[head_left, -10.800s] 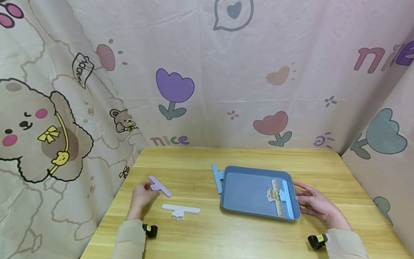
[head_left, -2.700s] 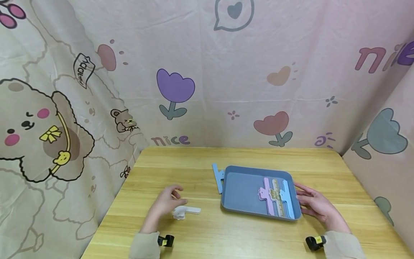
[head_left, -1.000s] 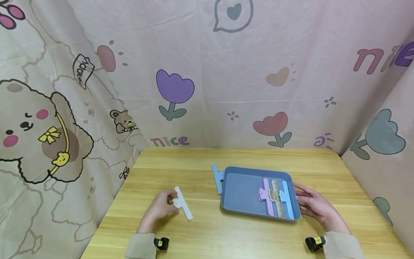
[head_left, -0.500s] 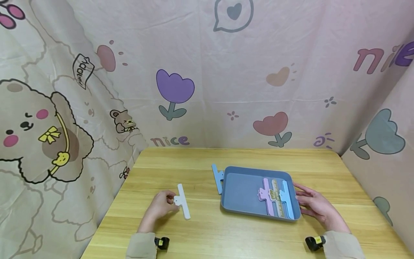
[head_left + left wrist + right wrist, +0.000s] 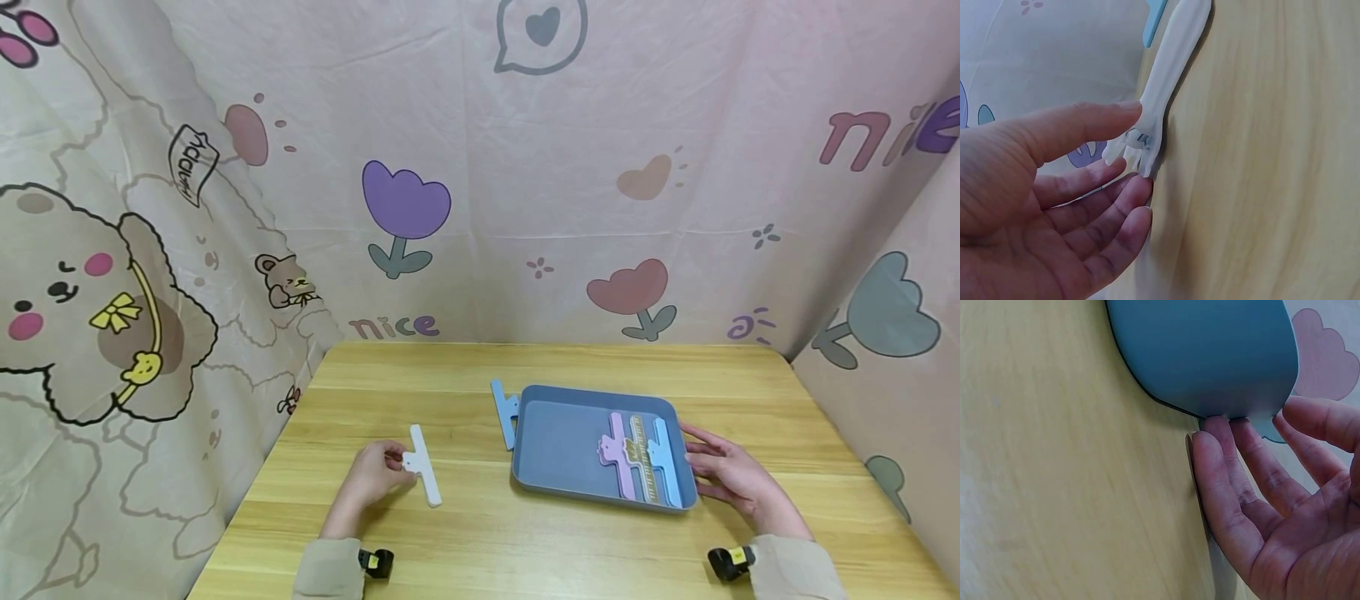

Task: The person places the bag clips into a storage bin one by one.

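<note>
My left hand [image 5: 375, 473] pinches the handle end of a white bar clip [image 5: 425, 471] on the left half of the table. In the left wrist view, the thumb lies on one side of the white clip [image 5: 1179, 50] and the fingers on the other. The fingertips of my right hand [image 5: 738, 479] touch the right wall of a blue-grey tray [image 5: 558, 450], fingers fairly straight. Inside, at the right, lie a pink clip [image 5: 621, 467], a clear clip with gold markings [image 5: 647, 471] and a light blue clip [image 5: 664, 467], side by side.
Another blue clip [image 5: 504, 417] lies outside the tray, against its left wall. The wooden table [image 5: 465, 550] ends at a printed curtain [image 5: 510, 283] behind and at both sides.
The pink clip, earlier at my left hand, now lies in the tray. My left hand has since taken hold of the white clip, which has turned from crosswise to nearly upright. My right hand stays.
</note>
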The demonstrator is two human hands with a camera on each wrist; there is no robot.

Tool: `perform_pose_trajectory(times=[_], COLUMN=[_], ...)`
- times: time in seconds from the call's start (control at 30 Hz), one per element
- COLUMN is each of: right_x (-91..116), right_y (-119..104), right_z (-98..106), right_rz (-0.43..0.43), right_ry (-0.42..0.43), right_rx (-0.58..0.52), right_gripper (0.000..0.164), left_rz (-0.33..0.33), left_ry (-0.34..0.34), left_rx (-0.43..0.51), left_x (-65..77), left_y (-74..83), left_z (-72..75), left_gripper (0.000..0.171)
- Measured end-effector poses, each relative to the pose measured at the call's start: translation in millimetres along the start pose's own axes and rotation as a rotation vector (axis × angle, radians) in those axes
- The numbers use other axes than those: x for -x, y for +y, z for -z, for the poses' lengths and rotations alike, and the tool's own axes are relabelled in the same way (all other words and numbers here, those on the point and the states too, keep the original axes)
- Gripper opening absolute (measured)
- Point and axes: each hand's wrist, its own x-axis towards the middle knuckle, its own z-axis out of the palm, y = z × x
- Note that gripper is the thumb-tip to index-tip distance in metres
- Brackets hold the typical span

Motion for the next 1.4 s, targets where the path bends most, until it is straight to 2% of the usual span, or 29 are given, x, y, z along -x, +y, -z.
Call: perform_pose_trajectory(times=[0.6,0.87,1.13,1.4], right_x=[0,-3,-6,-9], right_y=[1,-1,-5,-2], right_z=[-1,-1,1,7], right_rz=[-0.003,0.031,0.064,0.070], right_ry=[0.008,0.007,-0.017,-0.073], right_rx=[0.009,0.044,0.083,0.083], right_gripper=[0.066,0.064,0.068,0.072], left_rz=[0.003,-0.003,-0.056,-0.173], left_ry=[0.009,0.027,0.026,-0.024], left_rx=[0.038,0.023,0.054,0.067], left_x=[0.3,-1.1,-1.8,-4.9], left_y=[2.4,8.1,32.4,63.7], left_z=[0.7,1.2,0.0,-8.8], left_gripper=[0.040,0.036,0.039,0.042])
